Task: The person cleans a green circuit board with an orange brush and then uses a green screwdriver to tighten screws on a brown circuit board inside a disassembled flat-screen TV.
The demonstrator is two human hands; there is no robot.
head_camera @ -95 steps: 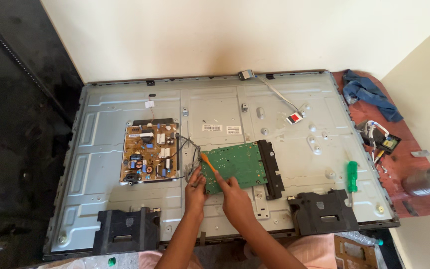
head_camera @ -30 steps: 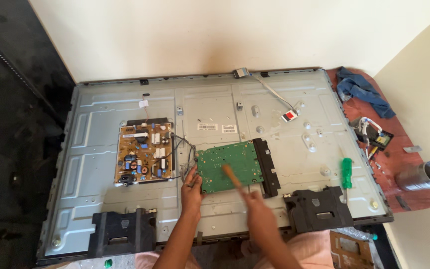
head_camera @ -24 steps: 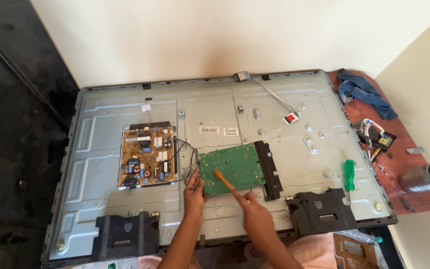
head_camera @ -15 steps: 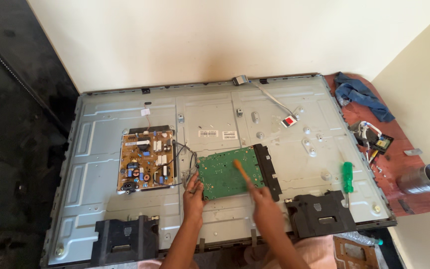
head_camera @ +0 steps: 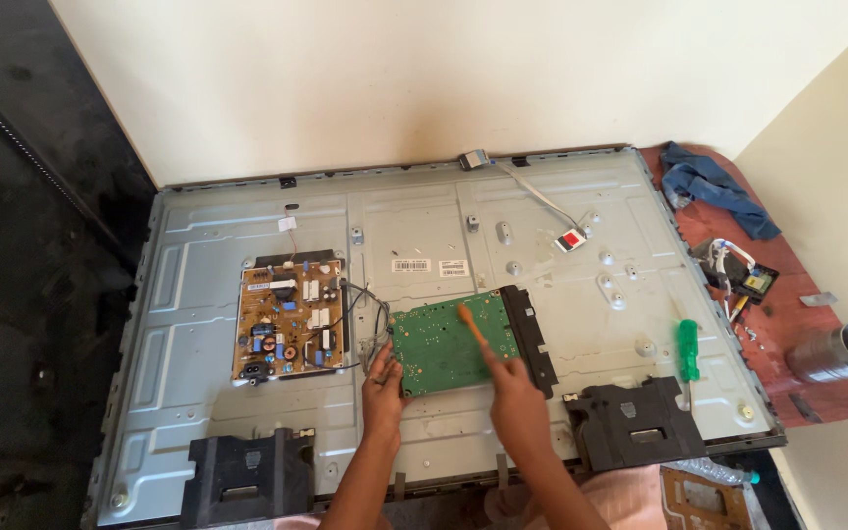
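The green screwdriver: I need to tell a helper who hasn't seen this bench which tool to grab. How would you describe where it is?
Find the big grey metal back panel lying flat on the floor. Near its right edge, just above the black plastic block at the lower right, lies the green screwdriver. It is the only bright green tool there, apart from both hands and from the green circuit board.

Both bare forearms come up from the bottom edge, roughly parallel, angled slightly inward. Left hand [head_camera: 383, 381] lies palm down, fingers spread and pressed flat, wrist straight. Right hand [head_camera: 514, 391] sits a bit further right and forward, fingers curled in a loose fist around a thin stick-like handle, wrist raised. Hands near each other, not touching.
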